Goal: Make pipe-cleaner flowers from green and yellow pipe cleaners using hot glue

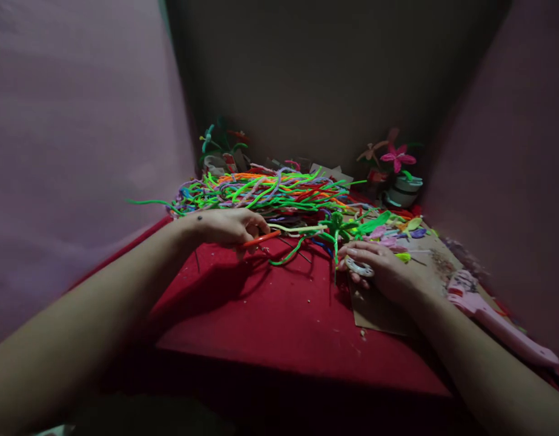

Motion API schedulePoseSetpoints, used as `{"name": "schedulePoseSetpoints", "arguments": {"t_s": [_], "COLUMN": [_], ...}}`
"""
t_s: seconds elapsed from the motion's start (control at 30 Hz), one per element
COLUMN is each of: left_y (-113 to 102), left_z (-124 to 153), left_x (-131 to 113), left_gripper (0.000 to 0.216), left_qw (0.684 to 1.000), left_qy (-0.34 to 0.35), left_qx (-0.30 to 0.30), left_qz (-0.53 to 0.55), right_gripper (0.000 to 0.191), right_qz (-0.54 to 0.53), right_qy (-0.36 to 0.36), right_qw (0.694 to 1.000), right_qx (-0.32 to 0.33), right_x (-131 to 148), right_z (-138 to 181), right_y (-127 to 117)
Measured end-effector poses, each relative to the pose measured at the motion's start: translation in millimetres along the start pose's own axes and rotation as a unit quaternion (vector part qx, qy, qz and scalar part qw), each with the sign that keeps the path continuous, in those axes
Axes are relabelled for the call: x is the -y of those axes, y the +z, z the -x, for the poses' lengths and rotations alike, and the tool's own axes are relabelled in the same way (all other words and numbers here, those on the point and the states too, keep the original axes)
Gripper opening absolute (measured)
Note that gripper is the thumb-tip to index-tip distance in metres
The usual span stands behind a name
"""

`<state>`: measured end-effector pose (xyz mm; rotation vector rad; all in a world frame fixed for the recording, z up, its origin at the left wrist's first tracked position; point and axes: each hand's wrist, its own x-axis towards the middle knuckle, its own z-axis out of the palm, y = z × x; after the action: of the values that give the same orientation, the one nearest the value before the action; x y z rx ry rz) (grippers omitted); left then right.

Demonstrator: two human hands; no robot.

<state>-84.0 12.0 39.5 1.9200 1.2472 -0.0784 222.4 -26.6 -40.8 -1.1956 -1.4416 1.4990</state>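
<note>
My left hand is closed around an orange pipe cleaner that sticks out to the right over the red tabletop. My right hand rests on a piece of brown cardboard and holds a small white tape roll under its fingers. Between the hands lies a green pipe-cleaner flower shape with a curved green stem. Behind them spreads a big pile of coloured pipe cleaners.
A pink tool lies at the right on the cardboard. A pot with a pink pipe-cleaner flower stands at the back right, other small flowers at the back left. Loose coloured petals lie near my right hand. Pinkish walls close both sides.
</note>
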Motion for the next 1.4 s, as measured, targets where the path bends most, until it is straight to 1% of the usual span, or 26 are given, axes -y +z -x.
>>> {"name": "schedulePoseSetpoints", "arguments": {"t_s": [0.07, 0.13, 0.23, 0.33, 0.4, 0.43, 0.47, 0.53, 0.6, 0.63, 0.7, 0.73, 0.8, 0.9, 0.97, 1.03, 1.23, 1.4], "left_y": [-4, -3, 4, 15, 25, 31, 38, 56, 75, 84, 99, 104, 111, 116, 118, 121, 129, 134], "left_z": [6, 12, 19, 26, 31, 33, 35, 36, 33, 30, 23, 20, 14, 11, 10, 9, -3, -11], "left_x": [4, 11, 23, 29, 26, 23, 18, 6, -6, -12, -21, -25, -30, -35, -38, -40, -42, -40], "left_gripper": [0.053, 0.047, 0.036, 0.032, 0.028, 0.026, 0.023, 0.022, 0.014, 0.009, 0.006, 0.006, 0.015, 0.021, 0.021, 0.020, 0.022, 0.017], "left_qw": [0.998, 0.994, 0.986, 0.976, 0.973, 0.972, 0.971, 0.960, 0.940, 0.927, 0.890, 0.872, 0.840, 0.813, 0.807, 0.805, 0.802, 0.812], "left_qy": [-0.015, -0.020, -0.025, -0.041, -0.036, -0.029, -0.021, -0.006, 0.022, 0.052, 0.093, 0.109, 0.131, 0.142, 0.137, 0.130, 0.120, 0.110], "left_qx": [0.048, 0.072, 0.103, 0.159, 0.164, 0.154, 0.129, 0.123, 0.146, 0.159, 0.173, 0.181, 0.207, 0.255, 0.275, 0.282, 0.275, 0.258], "left_qz": [0.040, 0.082, 0.133, 0.140, 0.157, 0.175, 0.200, 0.250, 0.307, 0.336, 0.411, 0.442, 0.485, 0.504, 0.505, 0.506, 0.517, 0.512], "right_gripper": [0.025, 0.022, 0.020, 0.018, 0.016, 0.016, 0.016, 0.017, 0.017, 0.017, 0.017, 0.017, 0.016, 0.015, 0.014, 0.014, 0.016, 0.018], "right_qz": [-0.004, -0.009, -0.021, -0.021, -0.021, -0.020, -0.018, -0.015, -0.019, -0.022, -0.027, -0.028, -0.034, -0.047, -0.055, -0.061, -0.052, -0.055], "right_qy": [-0.002, -0.002, -0.004, -0.014, -0.023, -0.026, -0.029, -0.030, -0.031, -0.032, -0.035, -0.037, -0.036, -0.029, -0.024, -0.022, -0.021, -0.019], "right_qw": [1.000, 1.000, 1.000, 0.999, 0.999, 0.999, 0.999, 0.999, 0.999, 0.999, 0.998, 0.998, 0.998, 0.998, 0.997, 0.997, 0.998, 0.998], "right_qx": [-0.003, 0.008, 0.022, 0.020, 0.024, 0.028, 0.032, 0.037, 0.037, 0.038, 0.041, 0.042, 0.042, 0.037, 0.037, 0.038, 0.029, 0.022], "right_x": [0, 0, 1, 1, 1, 0, 0, 0, 1, 1, 2, 2, 2, 1, 1, 2, 1, -1], "right_z": [1, 1, 2, 1, 0, 0, 0, 1, 1, 2, 2, 2, 2, 1, 1, 1, 0, -1], "right_y": [0, 1, 1, 1, 1, 1, 0, 1, 1, 2, 2, 2, 2, 2, 2, 3, 2, 1]}}
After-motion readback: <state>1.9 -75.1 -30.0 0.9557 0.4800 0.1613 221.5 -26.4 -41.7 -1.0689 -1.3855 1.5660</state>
